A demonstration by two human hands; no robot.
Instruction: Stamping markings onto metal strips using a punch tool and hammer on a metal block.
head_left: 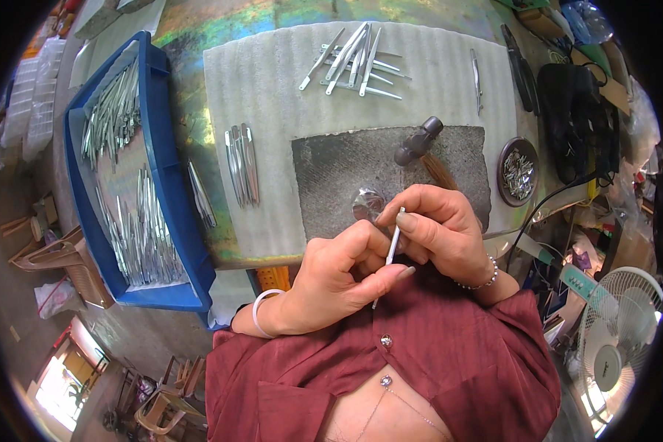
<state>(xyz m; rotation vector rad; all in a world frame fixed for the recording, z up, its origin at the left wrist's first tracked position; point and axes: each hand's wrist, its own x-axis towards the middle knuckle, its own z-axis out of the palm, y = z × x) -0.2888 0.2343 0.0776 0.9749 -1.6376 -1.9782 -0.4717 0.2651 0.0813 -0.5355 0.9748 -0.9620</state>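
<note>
Close to my chest, both hands hold a slim silver metal piece [394, 243] that looks like tweezers. My left hand [346, 269] pinches its lower part between thumb and fingers. My right hand [438, 221] grips the upper end, its thumb pressed along it. Just beyond my fingers, a shiny round metal block [367, 202] sits on a dark rough mat [331, 166]. A hammer [420, 140] with a wooden handle lies on the mat, its handle partly hidden behind my right hand.
A white foam sheet [272, 66] bears a pile of similar pieces [353, 62] and a small row [241, 166]. On the left stands a blue tray [184, 221] full of them. A round dish [510, 197] of small metal parts is at right, near a fan [619, 339].
</note>
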